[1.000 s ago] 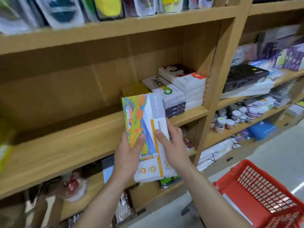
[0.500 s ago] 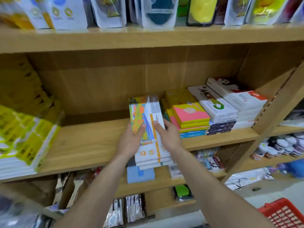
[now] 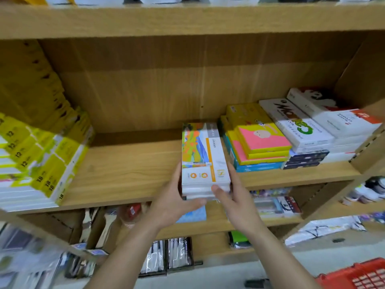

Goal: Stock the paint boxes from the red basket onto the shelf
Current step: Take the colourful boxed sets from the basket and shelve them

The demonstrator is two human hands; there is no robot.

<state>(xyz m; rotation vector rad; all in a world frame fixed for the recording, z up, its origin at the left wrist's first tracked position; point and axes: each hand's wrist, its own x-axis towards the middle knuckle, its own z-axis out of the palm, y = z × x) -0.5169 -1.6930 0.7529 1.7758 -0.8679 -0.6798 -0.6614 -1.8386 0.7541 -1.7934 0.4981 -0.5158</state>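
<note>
A small stack of white paint boxes [image 3: 203,155] with a colourful landscape print lies flat on the wooden shelf [image 3: 125,174], its near end over the shelf's front edge. My left hand [image 3: 177,197] grips the stack's left side and underside. My right hand [image 3: 231,195] holds its right side, thumb on the front end. Only a corner of the red basket [image 3: 354,276] shows at the bottom right, on the floor.
Right of the stack lie piles of yellow and pink boxes [image 3: 258,140] and white boxes [image 3: 308,126]. A leaning row of yellow-and-white packs [image 3: 41,163] fills the shelf's left end. Bare board lies between them. Lower shelves hold more goods.
Both hands have carried the stack from in front of the shelf forward onto the board, laying it flat beside the yellow and pink boxes. My view has turned left, away from the basket.
</note>
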